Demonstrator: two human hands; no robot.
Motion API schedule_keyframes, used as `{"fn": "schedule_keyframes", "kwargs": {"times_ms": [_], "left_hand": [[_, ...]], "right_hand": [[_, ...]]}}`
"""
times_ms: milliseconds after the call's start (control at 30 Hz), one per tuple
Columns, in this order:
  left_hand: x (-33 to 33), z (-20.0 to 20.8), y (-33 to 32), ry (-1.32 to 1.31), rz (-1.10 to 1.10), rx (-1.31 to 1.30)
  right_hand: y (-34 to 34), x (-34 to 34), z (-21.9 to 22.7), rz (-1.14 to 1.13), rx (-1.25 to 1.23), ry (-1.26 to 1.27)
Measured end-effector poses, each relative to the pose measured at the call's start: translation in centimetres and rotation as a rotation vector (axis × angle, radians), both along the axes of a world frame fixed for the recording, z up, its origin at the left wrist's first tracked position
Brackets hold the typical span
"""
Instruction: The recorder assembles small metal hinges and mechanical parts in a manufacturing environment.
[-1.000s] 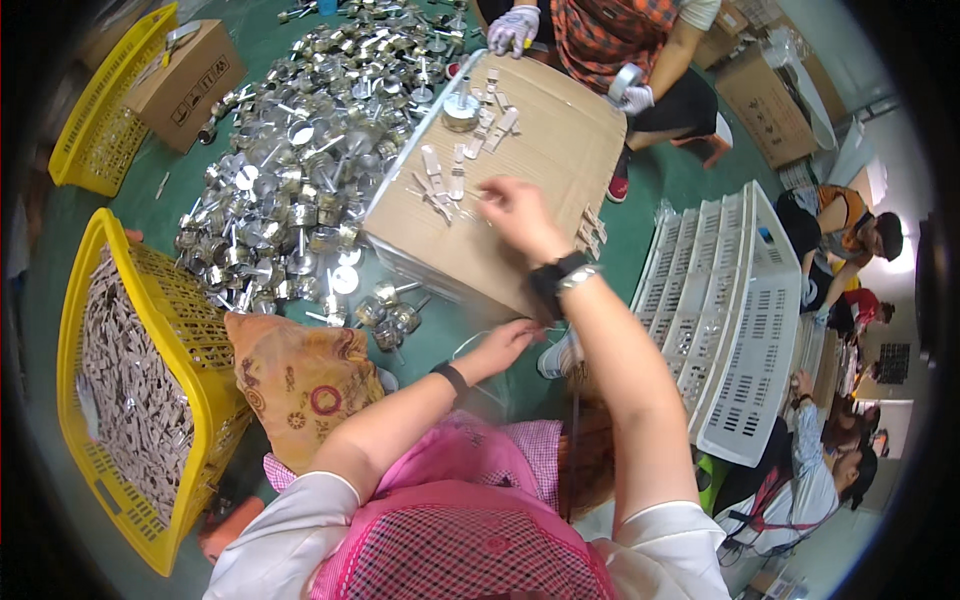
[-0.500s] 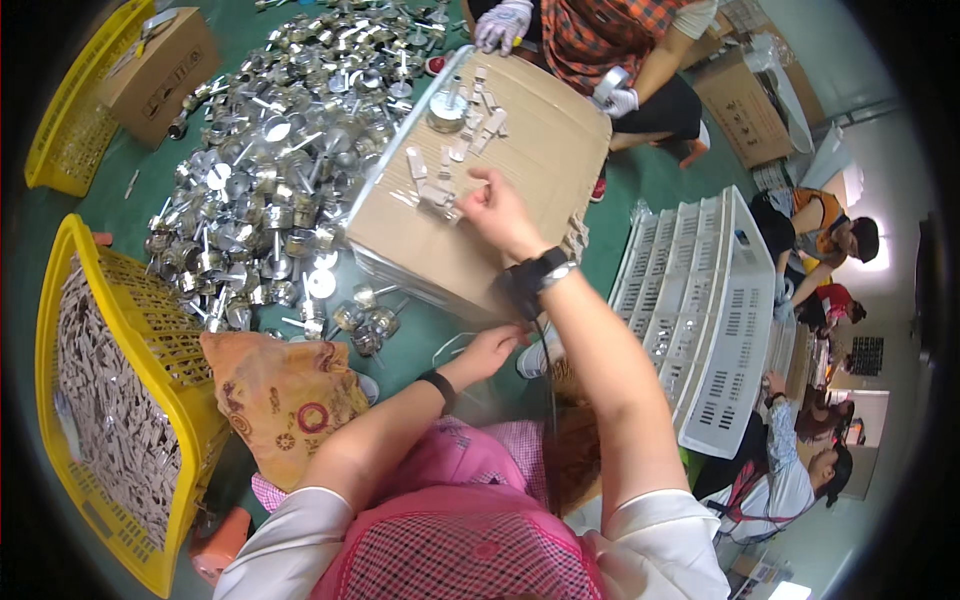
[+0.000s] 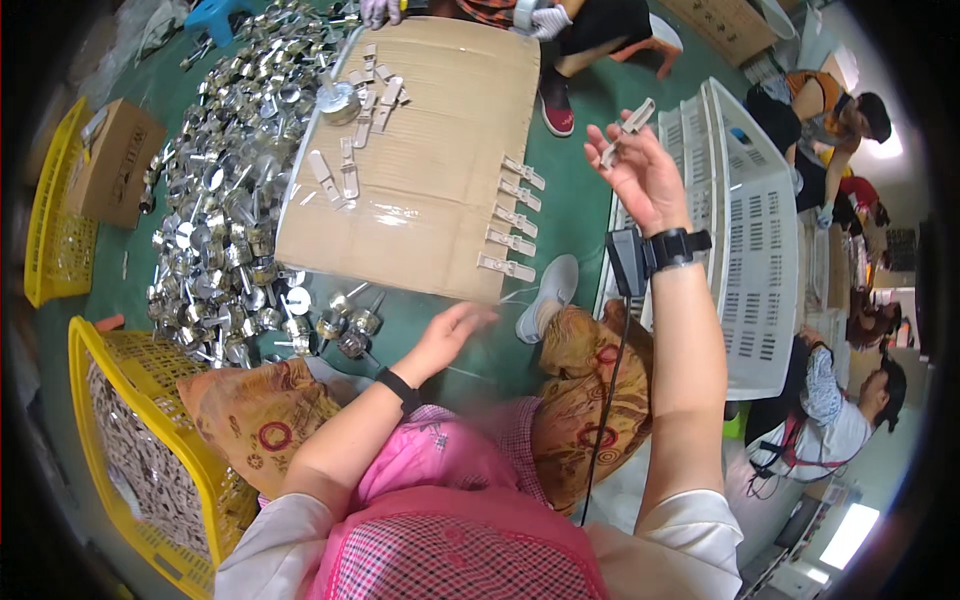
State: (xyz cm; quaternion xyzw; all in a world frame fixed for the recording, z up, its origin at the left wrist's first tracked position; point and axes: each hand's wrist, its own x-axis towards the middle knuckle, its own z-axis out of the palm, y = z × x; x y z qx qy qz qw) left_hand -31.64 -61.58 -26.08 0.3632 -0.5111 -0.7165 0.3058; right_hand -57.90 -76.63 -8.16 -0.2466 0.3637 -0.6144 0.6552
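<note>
My right hand (image 3: 645,175) is raised to the right of the cardboard-topped work surface (image 3: 430,120). Its fingers hold a pale beige clothespin-like clip (image 3: 637,115); a second pale end shows between the fingers, and I cannot make out if it is another clip. Near the front edge of the cardboard is my left hand (image 3: 450,335), its fingers loosely stretched, slightly blurred, with nothing visible in them. Several loose clips (image 3: 385,105) lie on the cardboard, beside a round metal part with a stem (image 3: 338,103). More clips (image 3: 515,220) sit in a row along its right edge.
A heap of metal discs with stems (image 3: 230,200) covers the green floor at left. A yellow basket (image 3: 85,370) full of clips stands at lower left. White slatted crates (image 3: 750,240) stand at right. Across the cardboard, a co-worker's gloved hand (image 3: 380,10) touches its far edge.
My right hand has moved from the loose clips on the cardboard up and rightward, now beside the white crates with a clip. My left hand stays near the front edge. The view has shifted.
</note>
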Motion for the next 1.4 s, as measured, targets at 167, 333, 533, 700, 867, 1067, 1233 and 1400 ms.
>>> {"fn": "schedule_keyframes", "kwargs": {"times_ms": [167,333,533,700,867,1067,1233,1400], "left_hand": [[-0.3,0.6,0.0,0.021,0.005,0.059],[-0.2,1.0,0.1,0.051,0.002,0.107],[0.0,0.5,0.2,-0.029,-0.014,0.003],[0.2,0.2,0.3,-0.012,-0.005,0.026],[-0.2,0.7,0.1,0.0,-0.02,0.014],[-0.1,0.4,0.2,-0.004,-0.012,0.03],[-0.1,0.5,0.1,-0.017,-0.023,0.023],[-0.1,0.7,0.0,0.0,-0.026,0.047]], "right_hand": [[-1.5,-0.4,-1.6,-0.107,0.164,-0.019],[-4.6,-0.2,-6.0,-0.156,0.176,0.545],[-6.3,0.6,-10.3,-0.092,0.295,0.403],[-6.3,2.4,-10.7,-0.147,0.321,0.301],[-7.0,0.6,-13.4,0.055,0.271,0.491],[-6.7,-0.1,-14.3,0.063,0.34,0.444],[-6.5,-0.2,-14.6,0.079,0.366,0.423],[-6.4,-0.1,-14.6,0.099,0.369,0.421]]}}
